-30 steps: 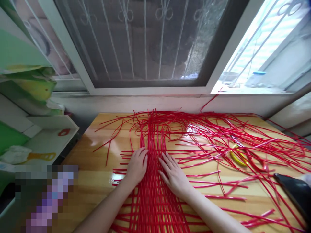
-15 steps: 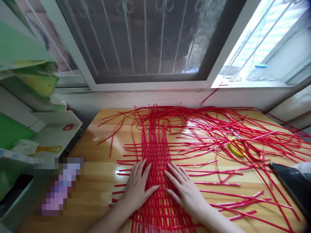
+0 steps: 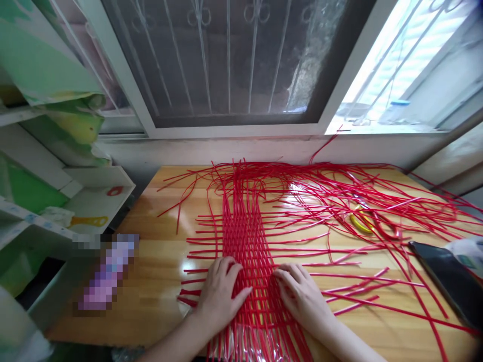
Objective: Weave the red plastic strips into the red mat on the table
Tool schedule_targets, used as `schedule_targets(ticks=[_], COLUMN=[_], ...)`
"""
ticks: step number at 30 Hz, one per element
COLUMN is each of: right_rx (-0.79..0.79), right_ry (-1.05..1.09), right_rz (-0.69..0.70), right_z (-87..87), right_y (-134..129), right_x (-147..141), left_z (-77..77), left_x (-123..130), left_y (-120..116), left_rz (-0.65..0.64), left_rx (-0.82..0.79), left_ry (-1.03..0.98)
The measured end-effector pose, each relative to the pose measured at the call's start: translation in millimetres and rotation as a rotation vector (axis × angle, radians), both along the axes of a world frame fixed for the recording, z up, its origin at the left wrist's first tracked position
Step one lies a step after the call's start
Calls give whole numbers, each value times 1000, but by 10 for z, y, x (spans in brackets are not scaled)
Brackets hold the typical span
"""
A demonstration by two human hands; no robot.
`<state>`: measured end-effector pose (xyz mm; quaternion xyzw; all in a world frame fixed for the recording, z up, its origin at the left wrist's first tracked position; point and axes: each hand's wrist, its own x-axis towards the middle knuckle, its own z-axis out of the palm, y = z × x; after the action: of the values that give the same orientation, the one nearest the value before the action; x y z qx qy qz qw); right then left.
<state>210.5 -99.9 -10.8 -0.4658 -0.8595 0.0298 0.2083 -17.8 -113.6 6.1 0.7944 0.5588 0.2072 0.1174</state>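
Note:
A woven red strip panel [image 3: 247,236] runs lengthwise down the middle of the wooden table, tight at its far part and looser towards me. On its left edge rests my left hand [image 3: 221,289], fingers bent and thumb spread apart over the weave. My right hand [image 3: 300,296] is at the right edge, its fingers curled together on the red strips there, fingertips partly hidden. Loose strip ends [image 3: 362,279] stick out past both sides. Clear plastic [image 3: 252,342] shows among the strips at the near end.
Tangled red strips [image 3: 320,176] cover the table's far side. Yellow-handled scissors [image 3: 361,220] lie among them. A black phone-like slab [image 3: 445,276] is at the right edge, and a blurred-out purple item [image 3: 109,274] at left. Shelves [image 3: 101,191] stand left; a window [image 3: 234,60] is behind.
My fingers, stretched flat on the weave before, are now bent. The right hand has shifted outward to the panel's right edge and curled in. The camera view has shifted slightly.

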Motion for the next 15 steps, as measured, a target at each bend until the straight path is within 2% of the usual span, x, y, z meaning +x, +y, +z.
schedule_targets(ticks=[3, 7, 15], right_rx=[47, 84, 131], right_ry=[-16, -66, -122], right_rz=[-36, -53, -76], right_z=[-44, -77, -119], right_y=[-107, -157, -99], right_x=[-45, -125, -278], left_z=[-120, -243, -212], left_x=[71, 103, 123], left_y=[-129, -182, -158], left_rz=[43, 70, 58], left_rx=[65, 124, 94], left_ry=[42, 81, 69])
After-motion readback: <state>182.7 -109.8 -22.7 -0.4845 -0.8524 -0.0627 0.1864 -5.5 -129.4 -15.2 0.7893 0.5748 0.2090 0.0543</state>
